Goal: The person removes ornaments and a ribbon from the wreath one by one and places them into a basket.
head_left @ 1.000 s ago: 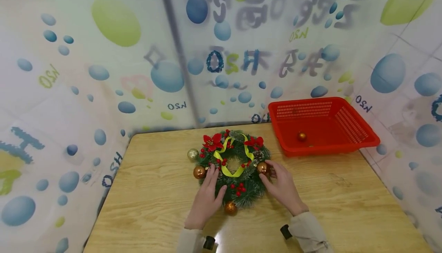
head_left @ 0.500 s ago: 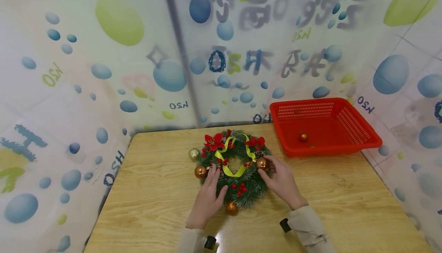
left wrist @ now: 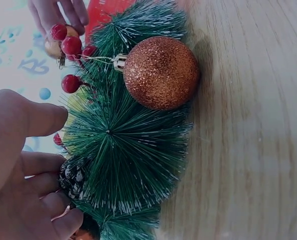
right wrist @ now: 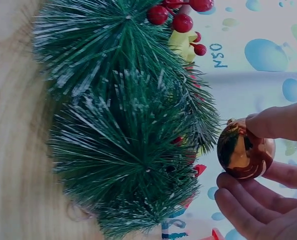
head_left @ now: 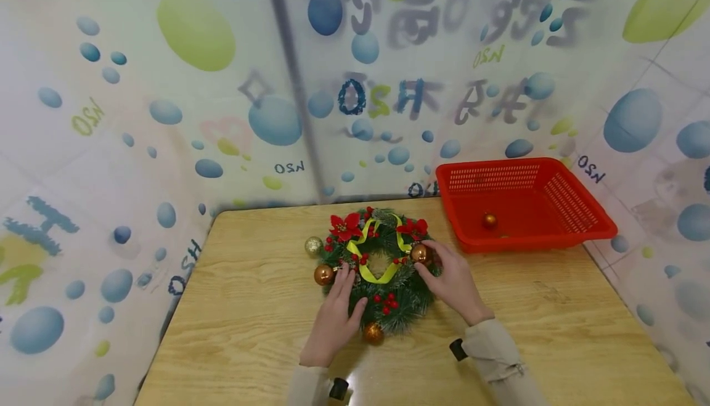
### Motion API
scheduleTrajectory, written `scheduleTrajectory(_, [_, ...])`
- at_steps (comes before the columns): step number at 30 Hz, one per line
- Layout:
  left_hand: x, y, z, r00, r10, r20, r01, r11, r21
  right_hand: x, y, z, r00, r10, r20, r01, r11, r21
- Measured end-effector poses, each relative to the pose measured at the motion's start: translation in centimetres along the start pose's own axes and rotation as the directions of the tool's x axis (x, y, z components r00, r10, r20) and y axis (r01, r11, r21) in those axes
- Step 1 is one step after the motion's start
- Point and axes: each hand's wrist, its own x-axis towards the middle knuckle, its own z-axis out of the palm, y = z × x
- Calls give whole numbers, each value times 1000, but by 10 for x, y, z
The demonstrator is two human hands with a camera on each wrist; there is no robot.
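A green Christmas wreath [head_left: 407,307] with red berries, red poinsettias and a yellow ribbon lies on the table. My right hand [head_left: 456,283] pinches a shiny copper bauble [right wrist: 241,152] between thumb and fingers, raised over the wreath's right side. On the wreath's left front, my left hand [head_left: 333,323] rests with its fingers extended, near a pine cone [left wrist: 73,177]. Another shiny copper bauble [head_left: 324,275] is at those fingertips. A glittery copper bauble [left wrist: 162,72] hangs at the front edge by a thin loop, and a gold glitter bauble [head_left: 313,246] sits at the left.
A red plastic basket [head_left: 460,233] stands at the back right of the wooden table [head_left: 238,307], with a small copper-gold bauble [head_left: 489,220] inside. A patterned curtain [head_left: 266,42] with blue and green spots encloses the table's back and sides.
My right hand has shifted the copper bauble slightly away from me and to the left, over the wreath. My left hand stays on the wreath; the head view has turned slightly.
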Motion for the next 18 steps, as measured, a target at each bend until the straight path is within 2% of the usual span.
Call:
scheduleTrajectory(8, [1, -1, 2, 998, 42, -42, -42, 999, 11, 8, -3, 2, 999, 4, 41, -4, 1000, -14])
scheduleTrajectory(18, [0, -2, 0, 999, 27, -19, -27, 1000, 2, 10, -7, 3, 999, 0, 39, 0, 1000, 11])
